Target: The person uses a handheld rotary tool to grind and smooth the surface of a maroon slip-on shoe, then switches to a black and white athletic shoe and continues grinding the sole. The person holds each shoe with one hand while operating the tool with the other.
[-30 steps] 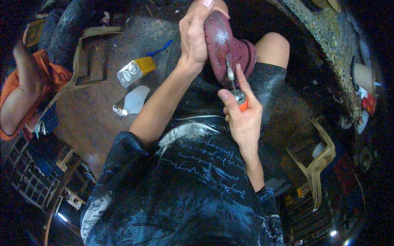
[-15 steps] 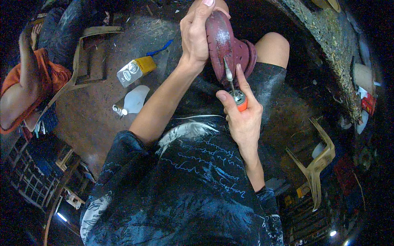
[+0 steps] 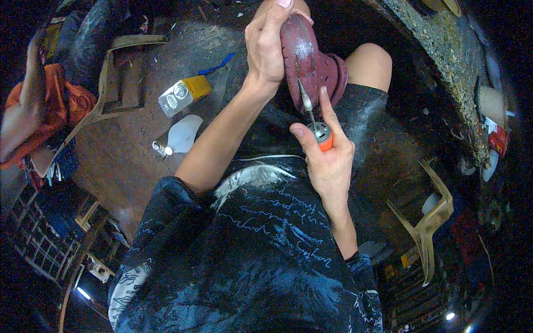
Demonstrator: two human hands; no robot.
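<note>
My left hand (image 3: 266,53) is closed around the far left side of a maroon rubber clog (image 3: 302,53), held over my lap with a pale worn patch along its side. In my right hand (image 3: 331,158) is a rotary tool (image 3: 323,142) with an orange and grey body, its slim shaft pointing away from me. A pale pointed bit (image 3: 305,99) at its end lies against or just above the near part of the clog; contact is hard to tell. My right index finger stretches along the clog's right side, while the thumb rests beside the tool's collar.
On the floor to the left are a yellow and silver tin (image 3: 186,96), a white bottle (image 3: 183,135) and a blue strip (image 3: 217,65). A person in an orange top (image 3: 53,100) sits by a beige chair (image 3: 102,91). Another beige chair (image 3: 430,216) stands right, below a rough ledge (image 3: 444,72).
The rotary tool and its bit have shifted slightly left over the clog, which has moved a touch to the right. The other person's arm at the left has moved outward.
</note>
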